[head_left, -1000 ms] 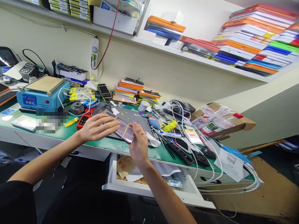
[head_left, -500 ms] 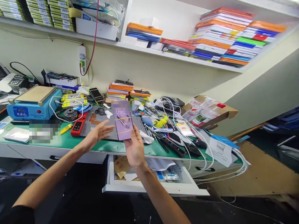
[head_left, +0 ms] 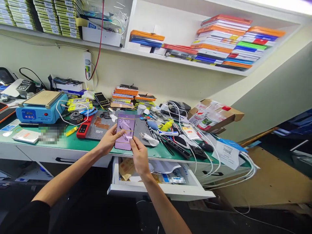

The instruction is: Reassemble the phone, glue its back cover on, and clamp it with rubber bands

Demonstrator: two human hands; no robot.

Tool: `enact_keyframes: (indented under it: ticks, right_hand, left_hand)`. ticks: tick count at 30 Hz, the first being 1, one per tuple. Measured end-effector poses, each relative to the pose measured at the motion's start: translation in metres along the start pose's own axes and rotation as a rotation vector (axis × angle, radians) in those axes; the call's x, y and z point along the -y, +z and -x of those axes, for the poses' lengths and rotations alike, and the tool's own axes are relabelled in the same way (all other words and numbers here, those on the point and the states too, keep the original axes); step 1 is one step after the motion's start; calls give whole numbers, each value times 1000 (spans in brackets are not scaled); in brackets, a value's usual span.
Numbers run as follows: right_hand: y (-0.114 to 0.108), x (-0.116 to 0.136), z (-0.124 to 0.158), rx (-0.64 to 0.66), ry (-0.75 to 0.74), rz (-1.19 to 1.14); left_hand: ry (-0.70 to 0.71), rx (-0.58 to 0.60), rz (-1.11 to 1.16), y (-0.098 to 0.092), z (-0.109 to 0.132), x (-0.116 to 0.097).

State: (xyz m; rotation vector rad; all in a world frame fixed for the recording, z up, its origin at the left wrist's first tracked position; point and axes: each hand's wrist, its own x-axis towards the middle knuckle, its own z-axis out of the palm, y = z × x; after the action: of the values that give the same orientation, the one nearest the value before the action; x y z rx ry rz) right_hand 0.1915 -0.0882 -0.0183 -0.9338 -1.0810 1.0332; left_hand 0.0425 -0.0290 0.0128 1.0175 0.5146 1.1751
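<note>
A smartphone (head_left: 124,125) with a lit purple screen reading 22:16 is held upright over the front of the bench. Yellowish bands, which look like rubber bands, cross its screen. My left hand (head_left: 108,140) grips the phone's left edge, its thumb lying over the glass. At the lower right edge, my right hand (head_left: 140,154) also grips it, thumb on the front. The fingers behind the phone are hidden. Beneath and behind the phone lies a dark grey work mat (head_left: 97,126), with a red device (head_left: 83,129) along its left side.
An open drawer (head_left: 161,189) juts out below the hands. To the left stands a blue heating machine (head_left: 40,109). Tools, a yellow bottle (head_left: 167,125) and white cables (head_left: 179,110) crowd the right side. A cardboard box (head_left: 216,115) sits farther right; stacked cases (head_left: 125,94) stand behind.
My left hand has moved right and taken hold of the phone, which it was apart from before. The phone has come slightly lower, and its clock now shows. The view has shifted slightly.
</note>
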Motion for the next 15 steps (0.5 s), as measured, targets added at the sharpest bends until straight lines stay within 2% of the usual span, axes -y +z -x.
enact_keyframes:
  ticks: [8,11,15]
  right_hand:
    - [-12,0,-2,124,-42,213]
    - [-28,6,0,161,-75,385]
    - [-63,10,24,166,-86,595]
  left_hand:
    - [-39,9,-30,-3,4,2]
    - [-57,37,-66,-7,1,-5]
    - [-128,103,-145,-24,-15,-18]
